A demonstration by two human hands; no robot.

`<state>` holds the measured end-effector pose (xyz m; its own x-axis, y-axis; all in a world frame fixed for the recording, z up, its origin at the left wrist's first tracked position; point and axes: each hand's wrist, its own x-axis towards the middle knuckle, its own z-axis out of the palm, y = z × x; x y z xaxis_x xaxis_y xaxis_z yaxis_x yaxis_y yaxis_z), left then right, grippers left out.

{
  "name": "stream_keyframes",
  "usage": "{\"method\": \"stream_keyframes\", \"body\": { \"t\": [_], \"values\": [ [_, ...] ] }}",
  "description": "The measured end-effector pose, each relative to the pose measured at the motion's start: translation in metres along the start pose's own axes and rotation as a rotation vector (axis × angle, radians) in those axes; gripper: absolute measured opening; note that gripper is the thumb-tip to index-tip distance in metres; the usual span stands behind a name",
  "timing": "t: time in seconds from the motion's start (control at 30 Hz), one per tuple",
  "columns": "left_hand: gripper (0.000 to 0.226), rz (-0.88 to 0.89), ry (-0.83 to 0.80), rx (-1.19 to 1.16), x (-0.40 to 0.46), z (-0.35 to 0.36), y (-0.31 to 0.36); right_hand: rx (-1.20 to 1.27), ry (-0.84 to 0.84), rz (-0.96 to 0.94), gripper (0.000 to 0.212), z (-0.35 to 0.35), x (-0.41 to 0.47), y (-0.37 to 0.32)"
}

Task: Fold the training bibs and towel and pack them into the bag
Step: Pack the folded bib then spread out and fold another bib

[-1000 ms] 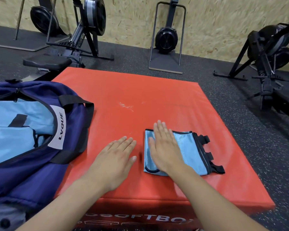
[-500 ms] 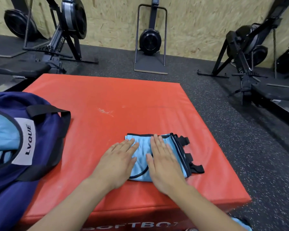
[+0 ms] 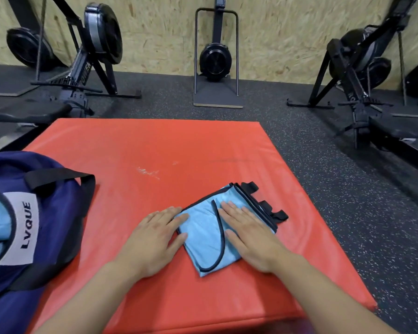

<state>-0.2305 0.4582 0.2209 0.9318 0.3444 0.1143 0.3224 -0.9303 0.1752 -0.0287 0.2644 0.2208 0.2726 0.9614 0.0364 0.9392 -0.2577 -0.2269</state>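
A folded light blue bib (image 3: 204, 233) lies flat on the near part of a big red soft box (image 3: 203, 150). The bib has thin black trim along its edges, and a black curved line runs down its middle. Three small black straps (image 3: 269, 206) stick out from its far right side. The bib sits turned a little, with one corner pointing toward the person.

Both hands rest on it, flat, with straight fingers. The right hand (image 3: 247, 233) lies palm down on the right half of the bib and covers much of that side. The left hand (image 3: 155, 237) lies palm down mostly on the red box, and its fingertips (image 3: 182, 218) touch the left edge of the bib. The two hands are apart, with blue cloth showing between them. Neither hand grips anything.

To the left sits a dark blue bag (image 3: 48, 227), resting on the left edge of the red box. It is open, and light blue cloth shows inside it. A white label (image 3: 22, 227) on it reads LVQUE, and a black handle (image 3: 58, 177) loops over its top.

Some white scuff marks (image 3: 149, 172) show on the red box past the bib.

Around the box is a dark speckled floor (image 3: 336, 201). Black rowing machines (image 3: 94, 51) stand on it near a wooden board wall (image 3: 275, 32).
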Motion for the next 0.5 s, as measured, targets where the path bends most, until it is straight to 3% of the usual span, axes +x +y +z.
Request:
{"method": "stream_keyframes", "body": {
  "t": [0.1, 0.23, 0.4, 0.5],
  "values": [
    [0.06, 0.017, -0.019, 0.085, -0.023, -0.005, -0.004, 0.059, 0.008, -0.043, 0.055, -0.006, -0.016, -0.006],
    [0.062, 0.027, -0.023, 0.178, -0.067, -0.014, -0.003, 0.19, 0.011, -0.022, 0.064, -0.013, -0.062, -0.018],
    [0.058, 0.036, -0.04, 0.199, -0.127, -0.02, 0.01, 0.498, -0.028, 0.003, 0.029, -0.027, -0.116, -0.045],
    [0.059, 0.057, -0.045, 0.184, -0.16, -0.017, 0.017, 0.448, -0.119, -0.095, 0.026, -0.024, -0.14, -0.058]
  ]
}}
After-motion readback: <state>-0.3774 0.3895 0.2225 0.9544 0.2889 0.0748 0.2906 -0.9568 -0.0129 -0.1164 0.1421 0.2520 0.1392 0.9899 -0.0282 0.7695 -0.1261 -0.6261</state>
